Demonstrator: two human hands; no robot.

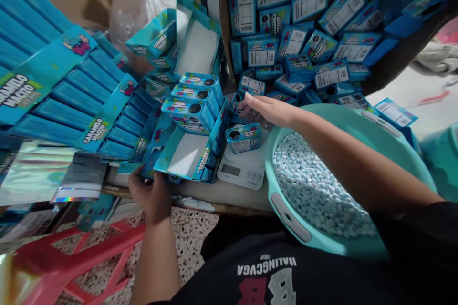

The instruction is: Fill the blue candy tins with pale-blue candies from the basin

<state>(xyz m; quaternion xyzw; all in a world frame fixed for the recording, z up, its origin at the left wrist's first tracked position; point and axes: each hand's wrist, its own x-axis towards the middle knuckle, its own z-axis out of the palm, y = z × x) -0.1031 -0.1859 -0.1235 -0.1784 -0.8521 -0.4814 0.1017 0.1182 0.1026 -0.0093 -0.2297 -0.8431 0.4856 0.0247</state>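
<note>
One small blue box (244,137) sits on our scale (240,167), long axis running three to nine o'clock. Our right hand (266,108) hovers just past it at one o'clock, fingers stretched flat, gripping nothing. Our left hand (152,195), farther off at eight o'clock, pinches the display tray (186,155) edge.
</note>
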